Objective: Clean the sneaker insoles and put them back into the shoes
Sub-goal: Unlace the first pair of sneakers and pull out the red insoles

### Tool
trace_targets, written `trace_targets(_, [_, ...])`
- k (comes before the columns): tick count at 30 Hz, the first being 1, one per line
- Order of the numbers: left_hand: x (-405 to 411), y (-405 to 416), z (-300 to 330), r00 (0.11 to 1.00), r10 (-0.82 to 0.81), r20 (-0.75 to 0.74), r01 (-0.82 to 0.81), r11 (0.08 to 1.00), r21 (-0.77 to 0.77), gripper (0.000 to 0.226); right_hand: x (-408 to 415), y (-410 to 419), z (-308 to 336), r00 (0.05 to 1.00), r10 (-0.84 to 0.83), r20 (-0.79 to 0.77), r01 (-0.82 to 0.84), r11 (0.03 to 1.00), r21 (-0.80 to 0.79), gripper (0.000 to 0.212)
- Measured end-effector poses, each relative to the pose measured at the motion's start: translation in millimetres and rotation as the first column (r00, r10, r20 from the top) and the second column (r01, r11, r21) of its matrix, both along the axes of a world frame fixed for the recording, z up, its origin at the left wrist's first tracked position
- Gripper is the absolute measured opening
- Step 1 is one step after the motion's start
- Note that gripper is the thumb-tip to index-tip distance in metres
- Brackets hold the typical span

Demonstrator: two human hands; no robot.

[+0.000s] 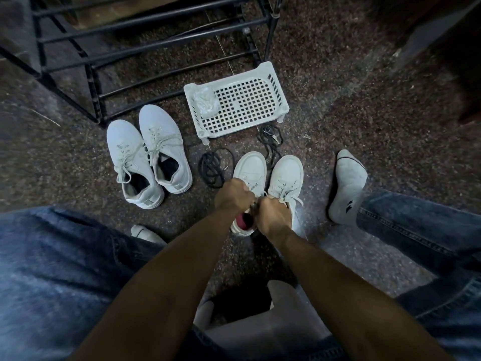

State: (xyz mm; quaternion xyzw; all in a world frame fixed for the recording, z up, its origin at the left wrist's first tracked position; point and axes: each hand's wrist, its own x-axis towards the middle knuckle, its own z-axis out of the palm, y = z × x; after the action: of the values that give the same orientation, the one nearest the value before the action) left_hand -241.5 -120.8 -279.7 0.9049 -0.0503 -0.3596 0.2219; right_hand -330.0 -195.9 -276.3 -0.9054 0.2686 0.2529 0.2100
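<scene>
Two pairs of white sneakers stand on the speckled floor. The near pair is right in front of me. Its left shoe shows a red lining at the opening. My left hand and my right hand are both closed at that shoe's opening, fists close together, gripping its tongue or laces; what exactly they hold is hidden. The other pair stands to the left, laced, with dark insides showing.
A white perforated plastic tray with a crumpled clear bag lies behind the shoes. Black laces and more laces with keys lie on the floor. A black metal shoe rack stands at the back left. My socked feet flank the shoes.
</scene>
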Motion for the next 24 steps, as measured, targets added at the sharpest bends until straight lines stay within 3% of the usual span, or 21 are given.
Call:
trace_targets(2, [1, 1, 0, 0.96, 0.25, -0.125, -0.271, 0.941, -0.203, 0.01, -2, -2, 0, 1.0, 0.021, -0.004, -0.021, 1.0, -0.013, 0.023])
trace_targets(4, [6, 3, 5, 0.831, 0.486, -0.271, -0.554, 0.769, -0.319, 0.008, -3, -4, 1, 0.999, 0.047, 0.004, -0.047, 0.999, -0.022, 0.02])
trace_targets(6, [20, 3, 17, 0.653, 0.631, -0.419, -0.757, 0.555, -0.343, 0.01, -3, -4, 1, 0.998, 0.064, 0.015, -0.064, 0.998, -0.024, 0.019])
trace_targets(8, [43, 1, 31, 0.568, 0.649, -0.506, -0.82, 0.397, -0.412, 0.017, -4, -3, 2, 0.996, 0.087, 0.01, -0.087, 0.996, -0.027, 0.02])
trace_targets(10, [71, -3, 52, 0.579, 0.622, -0.527, -0.799, 0.304, -0.519, 0.017, -5, -3, 4, 0.996, 0.091, 0.002, -0.091, 0.995, -0.033, 0.019])
trace_targets(12, [95, -10, 74, 0.619, 0.616, -0.488, -0.746, 0.268, -0.61, 0.008, -4, -3, 4, 0.996, 0.087, -0.006, -0.088, 0.996, -0.031, 0.018])
trace_targets(14, [109, -15, 85, 0.694, 0.602, -0.395, -0.667, 0.331, -0.667, 0.008, -3, -4, 5, 0.998, 0.063, -0.006, -0.063, 0.998, 0.002, 0.019])
trace_targets(16, [108, -15, 82, 0.823, 0.546, -0.156, -0.505, 0.58, -0.638, 0.022, -2, -4, 4, 1.0, 0.02, 0.021, -0.022, 0.998, 0.055, 0.025])
trace_targets(18, [94, -9, 57, 0.939, 0.323, 0.117, -0.251, 0.878, -0.408, 0.03, -2, -4, 3, 0.996, -0.015, 0.087, 0.007, 0.995, 0.101, 0.033])
trace_targets(19, [81, -3, 40, 0.971, 0.168, 0.168, -0.125, 0.964, -0.236, 0.025, -2, -4, 2, 0.992, -0.02, 0.126, 0.005, 0.993, 0.117, 0.033])
trace_targets(21, [46, 16, 10, 0.994, -0.024, 0.103, 0.023, 1.0, 0.019, 0.02, 1, -3, 0, 0.984, 0.042, 0.173, -0.065, 0.99, 0.126, 0.032])
trace_targets(24, [-3, 36, -16, 0.988, 0.098, -0.119, -0.097, 0.995, 0.012, 0.015, 5, -2, -4, 0.98, 0.115, 0.165, -0.133, 0.985, 0.108, 0.028])
